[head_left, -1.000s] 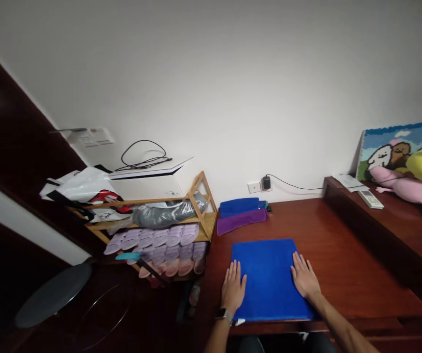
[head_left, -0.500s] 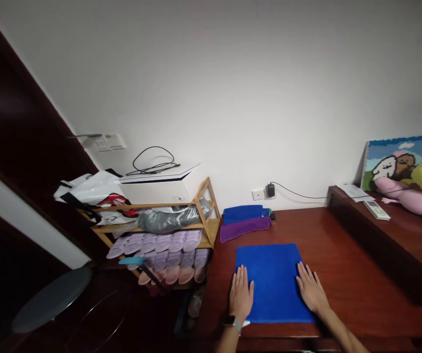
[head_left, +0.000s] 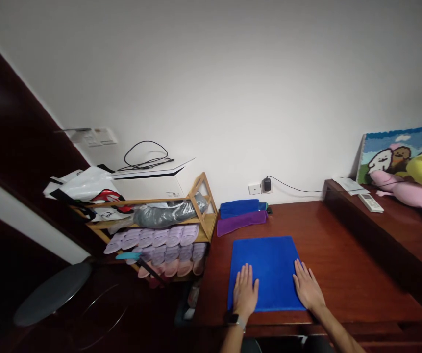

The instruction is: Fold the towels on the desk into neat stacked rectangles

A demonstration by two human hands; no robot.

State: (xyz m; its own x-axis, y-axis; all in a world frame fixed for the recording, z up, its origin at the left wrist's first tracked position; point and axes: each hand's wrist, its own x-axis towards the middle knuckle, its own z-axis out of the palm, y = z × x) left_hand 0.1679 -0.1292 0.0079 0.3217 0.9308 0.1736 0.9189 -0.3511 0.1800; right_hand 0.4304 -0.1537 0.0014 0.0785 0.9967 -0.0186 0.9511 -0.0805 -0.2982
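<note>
A blue cloth (head_left: pixel 269 272) lies spread flat near the front edge of the reddish-brown table (head_left: pixel 346 274). My left hand (head_left: pixel 245 292) rests palm down on its left part, fingers stretched out and pointing away from me. At the cloth's right edge, my right hand (head_left: pixel 308 287) lies flat with its fingers apart, partly on the cloth and partly over the wood. Neither hand grips anything. Toward the wall lie a folded blue cloth (head_left: pixel 239 208) and a folded purple cloth (head_left: pixel 242 222), side by side.
On the left stands a wooden rack (head_left: pixel 208 225) with rows of slippers (head_left: pixel 146 238) and a white box (head_left: pixel 148 186) on top. A round stool (head_left: pixel 52 294) is at lower left. A raised ledge on the right holds a remote (head_left: pixel 371 202) and a pink plush toy (head_left: pixel 405 190).
My left hand has shifted inward from the cloth's left edge onto its surface. The right hand stays at the right edge. The view has moved slightly.
</note>
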